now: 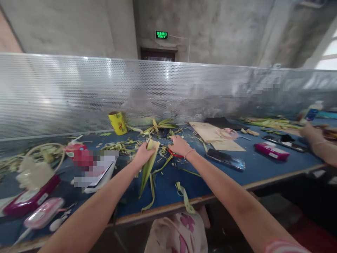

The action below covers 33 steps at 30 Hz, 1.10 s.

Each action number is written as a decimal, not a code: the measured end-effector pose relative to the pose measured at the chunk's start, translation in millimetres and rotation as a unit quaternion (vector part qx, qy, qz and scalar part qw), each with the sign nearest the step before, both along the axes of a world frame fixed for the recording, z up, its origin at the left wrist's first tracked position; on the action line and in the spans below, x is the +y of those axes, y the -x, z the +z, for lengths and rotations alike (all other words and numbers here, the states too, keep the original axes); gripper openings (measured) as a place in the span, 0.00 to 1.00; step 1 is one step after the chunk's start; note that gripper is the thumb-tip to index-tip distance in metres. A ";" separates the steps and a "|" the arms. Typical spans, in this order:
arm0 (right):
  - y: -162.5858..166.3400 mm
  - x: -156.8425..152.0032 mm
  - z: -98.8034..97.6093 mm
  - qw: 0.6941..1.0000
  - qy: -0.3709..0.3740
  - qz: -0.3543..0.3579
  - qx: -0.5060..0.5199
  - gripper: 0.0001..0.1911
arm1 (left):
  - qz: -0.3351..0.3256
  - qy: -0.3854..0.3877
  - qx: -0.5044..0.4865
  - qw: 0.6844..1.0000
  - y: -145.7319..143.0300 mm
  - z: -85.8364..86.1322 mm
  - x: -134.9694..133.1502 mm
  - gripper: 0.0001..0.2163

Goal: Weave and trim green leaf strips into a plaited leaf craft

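your left hand [143, 153] pinched a green husk [149, 167] at eight o'clock from red-handled scissors [173, 153] gripped by your right hand [179, 145]; cutting seemed in hand, the next move likely needing a steady husk.

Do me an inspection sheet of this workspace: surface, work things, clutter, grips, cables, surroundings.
Surface: blue table, strewn with leaf scraps along its middle.
Work things: green leaf, held upright at a slant; red-handled tool, probably scissors, partly hidden by the hand.
Clutter: yellow roll, leaning; black phone; cardboard; pink case at lower left.
Grips: left grip closed on the leaf; right grip on the red-handled tool.
Cables: white cord beside the pink case; thin wire from the exit sign.
Surroundings: perforated metal screen behind the table; lit exit sign above; another person's hand at far right.
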State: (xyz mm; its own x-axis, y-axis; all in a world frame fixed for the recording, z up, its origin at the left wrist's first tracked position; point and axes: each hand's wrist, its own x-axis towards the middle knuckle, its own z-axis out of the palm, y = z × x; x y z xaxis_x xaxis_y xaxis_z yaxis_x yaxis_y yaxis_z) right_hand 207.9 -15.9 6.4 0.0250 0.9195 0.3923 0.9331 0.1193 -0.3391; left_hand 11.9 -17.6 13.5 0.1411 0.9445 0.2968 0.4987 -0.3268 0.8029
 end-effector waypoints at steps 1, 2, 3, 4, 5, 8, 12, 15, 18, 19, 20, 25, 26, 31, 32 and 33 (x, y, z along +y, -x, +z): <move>9.0 -1.0 4.4 0.997 -0.009 0.054 0.052 0.20 | -0.006 0.008 0.006 1.000 -0.7 -2.7 0.0 0.08; 19.1 -1.8 8.7 0.988 0.003 0.111 0.110 0.21 | -0.017 0.011 0.010 1.000 -1.5 -5.2 -0.3 0.08; 29.9 -2.7 12.5 0.972 0.030 0.163 0.166 0.22 | -0.018 0.013 0.010 1.000 -2.1 -7.4 -0.8 0.07; 40.4 -3.4 15.2 0.955 0.061 0.195 0.213 0.22 | -0.018 0.020 0.002 1.000 -2.7 -9.1 -1.4 0.07; 50.0 -4.0 16.4 0.943 0.084 0.208 0.244 0.21 | -0.016 0.028 -0.014 0.999 -3.0 -10.5 -1.9 0.08; 66.2 -3.8 11.0 0.922 0.083 0.204 0.318 0.15 | -0.009 0.059 -0.062 0.996 -2.5 -12.9 -1.5 0.08; 58.9 -0.1 -5.8 0.863 0.084 0.215 0.450 0.14 | 0.021 0.029 -0.050 0.998 -1.6 -14.9 3.4 0.07; 49.4 1.6 -12.3 0.852 0.075 0.195 0.481 0.14 | 0.022 0.023 -0.055 0.998 -1.9 -16.7 6.6 0.07; 47.7 2.5 -13.2 0.829 0.060 0.182 0.525 0.14 | 0.026 0.040 -0.078 0.996 -1.9 -17.3 7.2 0.08; 48.5 2.8 -13.1 0.819 0.055 0.180 0.542 0.14 | 0.029 0.043 -0.086 0.995 -1.8 -17.1 7.0 0.08; 49.5 3.0 -13.1 0.810 0.050 0.179 0.556 0.14 | 0.033 0.043 -0.094 0.994 -1.7 -16.8 6.7 0.08; 52.9 2.8 -13.9 0.784 0.029 0.166 0.597 0.13 | 0.040 0.065 -0.147 0.986 -2.1 -17.3 8.6 0.07; 53.1 2.4 -14.0 0.778 0.030 0.169 0.605 0.13 | 0.042 0.064 -0.149 0.986 -1.9 -18.3 10.0 0.07; 53.6 0.5 -14.1 0.752 0.038 0.185 0.632 0.13 | 0.055 -0.034 -0.059 0.996 2.9 -21.8 17.3 0.05; 53.6 0.4 -14.1 0.751 0.039 0.183 0.634 0.13 | 0.052 -0.068 -0.030 0.996 4.5 -21.5 17.8 0.05; 53.6 0.4 -14.0 0.751 0.041 0.181 0.634 0.13 | 0.046 -0.102 -0.002 0.994 6.2 -20.8 18.1 0.05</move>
State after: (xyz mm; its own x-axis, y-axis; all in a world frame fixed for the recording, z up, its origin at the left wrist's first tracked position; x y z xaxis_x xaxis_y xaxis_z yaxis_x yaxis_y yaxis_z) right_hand 154.3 -15.5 -7.6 0.0744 0.9758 0.2058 -0.2347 0.2177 -0.9474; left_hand 5.7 0.5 -7.3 0.0548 0.8733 0.4841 0.5320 -0.4358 0.7260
